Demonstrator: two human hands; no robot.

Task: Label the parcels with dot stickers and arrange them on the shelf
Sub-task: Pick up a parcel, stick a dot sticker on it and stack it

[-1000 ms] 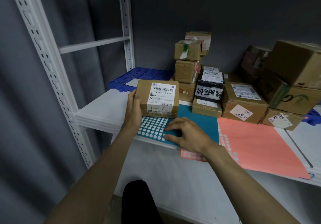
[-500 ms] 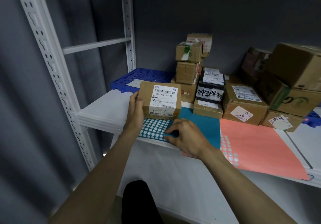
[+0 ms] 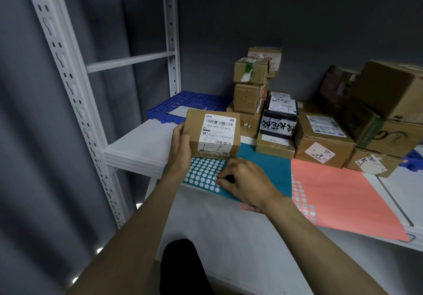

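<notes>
My left hand [image 3: 180,143] grips a small brown parcel [image 3: 214,134] with a white barcode label, standing it up on the white shelf [image 3: 137,148]. In front of the parcel lies a teal sticker sheet [image 3: 270,171] with rows of white dots. My right hand [image 3: 242,180] rests on that sheet with its fingers curled, the fingertips pinching at a dot near the sheet's front edge. Whether a sticker has come off is hidden by the fingers. A coral sticker sheet [image 3: 343,194] lies to the right, partly under the teal one.
Stacked brown parcels [image 3: 249,88] stand at the back middle, a black parcel [image 3: 278,123] beside them, larger cartons [image 3: 386,116] at the right. A blue plastic grid [image 3: 190,102] lies at the back left. White shelf uprights [image 3: 75,102] rise on the left.
My right hand's fingers have curled more tightly onto the dots of the teal sheet. The left hand keeps the parcel in place.
</notes>
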